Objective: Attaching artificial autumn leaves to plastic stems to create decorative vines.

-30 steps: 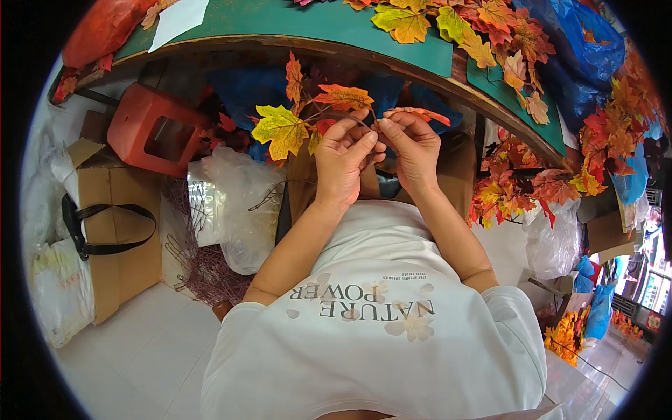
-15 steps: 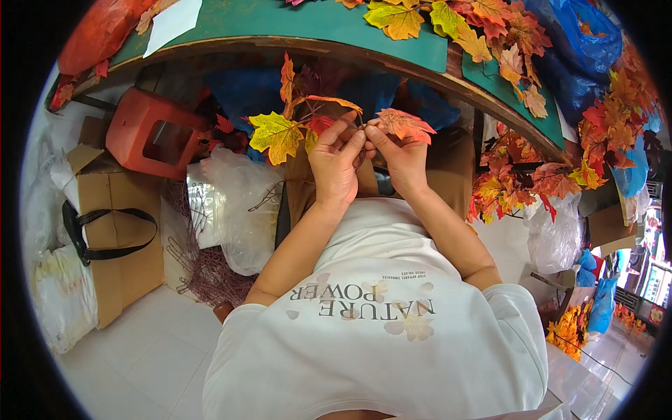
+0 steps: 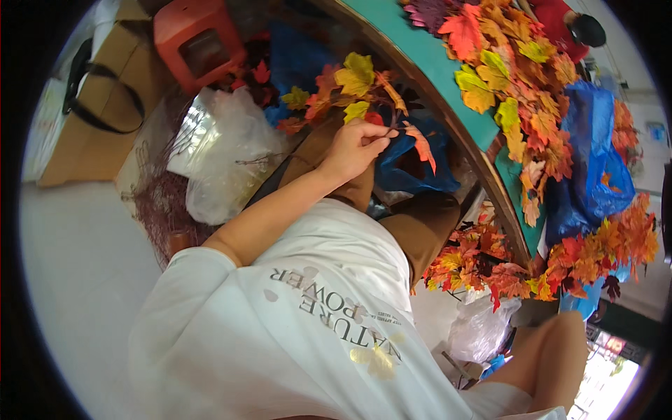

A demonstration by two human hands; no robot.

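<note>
While the bent right forearm (image 3: 560, 350) shows at the lower right, the right hand is out of view and its state cannot be told. The bare left hand (image 3: 355, 149) pinches the thin dark stem (image 3: 396, 127) of a yellow, orange and red artificial maple-leaf spray (image 3: 356, 75), near the edge of the green-topped wooden table (image 3: 420, 49). Gripping the stem presumably spares the leaves from crushing. On the tabletop, probably for easy reach, lies a multicoloured heap of artificial leaves (image 3: 521, 91).

Count: 1 held spray, at least 4 leaves; 1 heap, too overlapped to number; 1 crinkled blue plastic bag (image 3: 584, 154) beside the heap; 1 red plastic stool (image 3: 203, 15); 1 brown cardboard box (image 3: 77, 143) with 1 looped black strap (image 3: 143, 105); 1 bulging translucent plastic bag (image 3: 234, 140) left of the lap.
</note>
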